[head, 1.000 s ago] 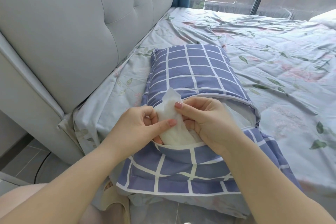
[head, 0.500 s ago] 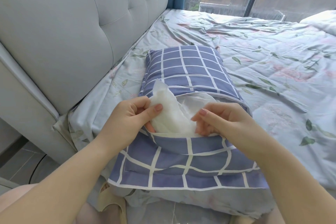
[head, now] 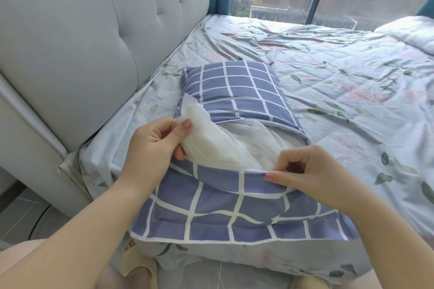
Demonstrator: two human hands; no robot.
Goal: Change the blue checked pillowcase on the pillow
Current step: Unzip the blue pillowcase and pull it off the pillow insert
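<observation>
The blue checked pillowcase (head: 237, 84) lies on the bed with its open end toward me. A corner of the white pillow (head: 211, 136) sticks out of the opening at the left. My left hand (head: 155, 141) pinches that white corner between thumb and fingers. My right hand (head: 303, 171) pinches the near hem of the pillowcase's lower flap (head: 211, 197), which spreads flat toward the bed's edge. The rest of the pillow is hidden inside the case.
A grey tufted headboard (head: 94, 42) runs along the left. The floral sheet (head: 340, 101) covers the bed; a white pillow or duvet (head: 411, 33) lies at the far right. Windows stand behind. My slippered foot (head: 136, 265) shows below on the floor.
My right hand let go of the white pillow corner and moved right to pinch the pillowcase hem. My left hand drew the corner further out, and the opening widened.
</observation>
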